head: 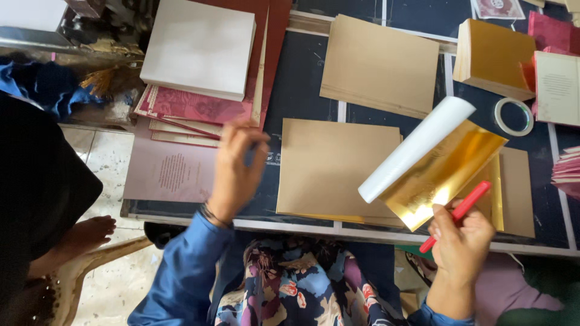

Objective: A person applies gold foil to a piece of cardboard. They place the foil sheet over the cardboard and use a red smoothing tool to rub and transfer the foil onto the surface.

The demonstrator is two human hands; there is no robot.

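My right hand (460,241) grips a red pen (457,212) together with a gold foil sheet (440,174) whose white back curls over at the top. The sheet is lifted above a stack of gold sheets (498,194) near the table's front edge. My left hand (236,169) reaches left over the dark table (302,78), fingers bent around a small dark object I cannot make out, close to maroon patterned cards (193,107) and a thin red stick. A tan card stack (332,166) lies between my hands.
A white block of paper (199,47) tops the maroon cards. A mauve printed sheet (172,172) overhangs the table's left edge. Farther back lie another tan stack (379,63), a gold-faced block (490,55), a tape ring (513,116) and pink cards (568,172). A bare foot (90,232) rests at left.
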